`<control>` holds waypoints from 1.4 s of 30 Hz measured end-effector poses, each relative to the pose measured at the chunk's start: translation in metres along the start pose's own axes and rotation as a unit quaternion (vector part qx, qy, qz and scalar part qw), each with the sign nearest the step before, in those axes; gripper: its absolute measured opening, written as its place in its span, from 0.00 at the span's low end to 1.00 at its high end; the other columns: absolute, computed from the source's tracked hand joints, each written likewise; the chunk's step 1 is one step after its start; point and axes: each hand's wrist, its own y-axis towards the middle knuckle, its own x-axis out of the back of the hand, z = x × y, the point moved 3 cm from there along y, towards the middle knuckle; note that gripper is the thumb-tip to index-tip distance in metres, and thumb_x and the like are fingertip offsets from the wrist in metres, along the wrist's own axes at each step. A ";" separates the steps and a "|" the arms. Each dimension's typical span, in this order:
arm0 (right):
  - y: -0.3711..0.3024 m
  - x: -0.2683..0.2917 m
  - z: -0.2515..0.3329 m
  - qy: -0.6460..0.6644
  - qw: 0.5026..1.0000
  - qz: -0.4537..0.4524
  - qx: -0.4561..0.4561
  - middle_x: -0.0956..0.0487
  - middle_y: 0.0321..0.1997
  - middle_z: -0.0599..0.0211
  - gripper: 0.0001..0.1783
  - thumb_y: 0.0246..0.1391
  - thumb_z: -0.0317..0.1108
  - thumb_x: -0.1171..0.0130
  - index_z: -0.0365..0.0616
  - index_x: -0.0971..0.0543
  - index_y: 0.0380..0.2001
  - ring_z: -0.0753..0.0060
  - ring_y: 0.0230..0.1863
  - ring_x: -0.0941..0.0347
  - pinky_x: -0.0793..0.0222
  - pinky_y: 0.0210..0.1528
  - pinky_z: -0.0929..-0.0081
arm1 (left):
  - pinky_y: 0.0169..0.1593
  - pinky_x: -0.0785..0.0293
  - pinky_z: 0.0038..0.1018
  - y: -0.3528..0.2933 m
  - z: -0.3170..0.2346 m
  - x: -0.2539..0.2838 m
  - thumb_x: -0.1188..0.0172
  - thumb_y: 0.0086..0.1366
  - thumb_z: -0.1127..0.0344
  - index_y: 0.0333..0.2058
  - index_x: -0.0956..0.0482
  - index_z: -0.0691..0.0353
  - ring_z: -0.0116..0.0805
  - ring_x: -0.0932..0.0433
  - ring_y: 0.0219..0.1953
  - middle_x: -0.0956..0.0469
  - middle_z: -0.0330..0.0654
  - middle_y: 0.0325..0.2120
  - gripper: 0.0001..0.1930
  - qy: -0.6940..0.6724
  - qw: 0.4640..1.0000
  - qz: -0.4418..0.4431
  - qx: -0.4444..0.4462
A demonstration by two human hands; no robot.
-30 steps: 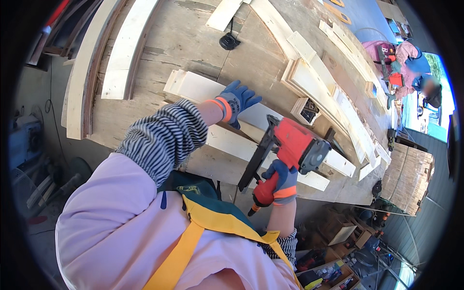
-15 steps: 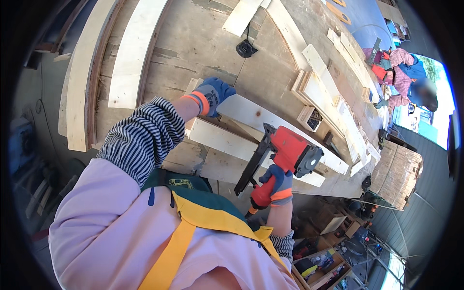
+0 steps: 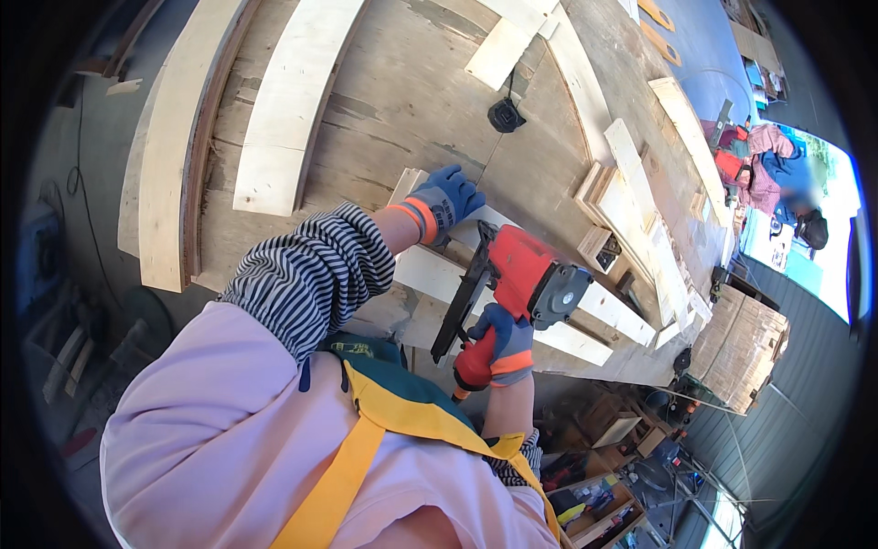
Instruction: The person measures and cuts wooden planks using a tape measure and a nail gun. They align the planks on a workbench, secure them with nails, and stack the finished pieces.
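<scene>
My left hand (image 3: pixel 444 203), in a blue-grey glove with an orange cuff, grips the near-left end of a pale wooden board (image 3: pixel 620 313), its fingers bent over the edge. My right hand (image 3: pixel 508 340), gloved alike, is wrapped round the handle of a red nail gun (image 3: pixel 521 270) with a dark magazine. The tool is held over the boards, its nose close to my left hand, and hides the middle of the gripped board. A second pale board (image 3: pixel 428 273) lies alongside, nearer my body. Whether the nose touches wood, I cannot tell.
Long curved boards (image 3: pixel 291 110) lie at the left of the wooden worktable (image 3: pixel 384 119). A black tape measure (image 3: pixel 505 115) rests beyond my left hand. Stacked boards (image 3: pixel 631 220) and a small box of fasteners (image 3: pixel 599 249) stand to the right. Another person (image 3: pixel 773 174) works at the far right.
The nail gun has come leftward, closer to my left hand, and now covers more of the gripped board. My left hand's fingers have shifted at the board's end. The whole view has shifted slightly.
</scene>
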 end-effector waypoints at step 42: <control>-0.315 0.268 -0.472 -0.017 0.913 -0.114 -0.391 0.20 0.50 0.56 0.31 0.50 0.40 0.36 0.46 0.28 0.59 0.58 0.49 0.23 0.28 0.49 0.64 | 0.71 0.61 0.44 -0.055 -0.163 -0.061 0.33 0.42 0.35 0.70 0.57 0.57 0.51 0.58 0.71 0.52 0.45 0.70 0.63 0.096 0.976 -0.034 0.192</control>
